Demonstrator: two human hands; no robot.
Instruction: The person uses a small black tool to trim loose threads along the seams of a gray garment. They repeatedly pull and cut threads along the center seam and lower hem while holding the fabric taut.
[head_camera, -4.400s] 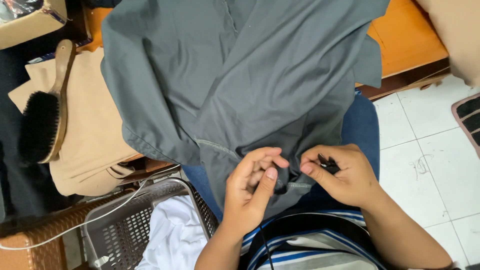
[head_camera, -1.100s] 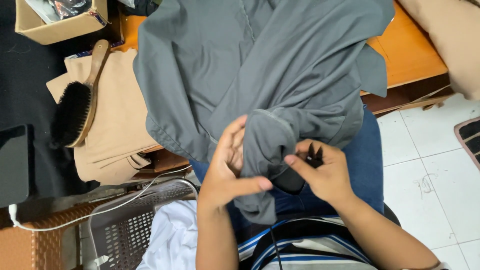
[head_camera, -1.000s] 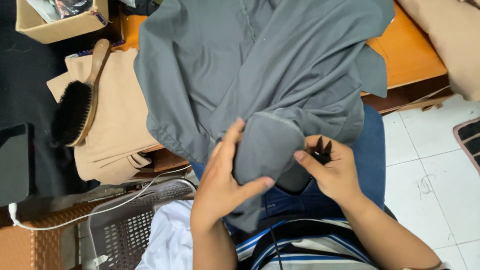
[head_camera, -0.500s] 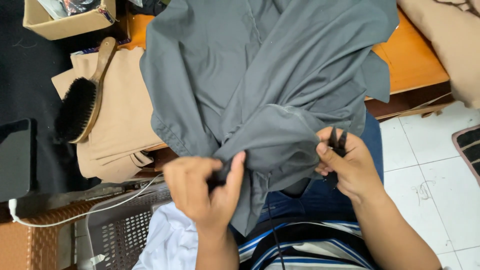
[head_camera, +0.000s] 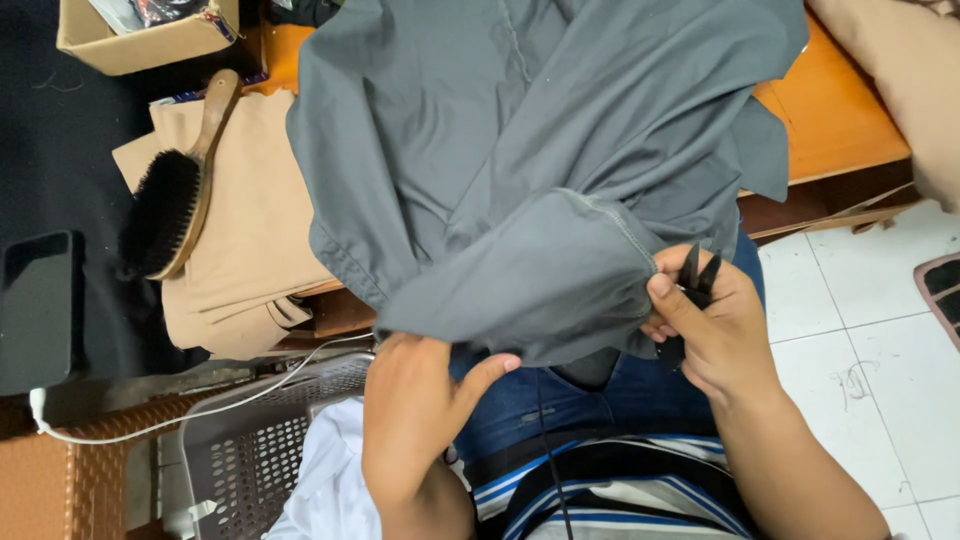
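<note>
One grey garment (head_camera: 520, 150), creased and stitched along a hem, drapes from the orange worktop (head_camera: 840, 110) down over the person's lap. Left of the garment lies one folded tan cloth (head_camera: 250, 230), with one dark-bristled wooden brush (head_camera: 175, 195) on it. Below the garment, the left hand (head_camera: 415, 420) reaches under its lower edge, thumb out, fingers hidden. At its right edge, the right hand (head_camera: 705, 320) pinches the hem, fingers also closed around one small black clipper (head_camera: 698, 275).
</note>
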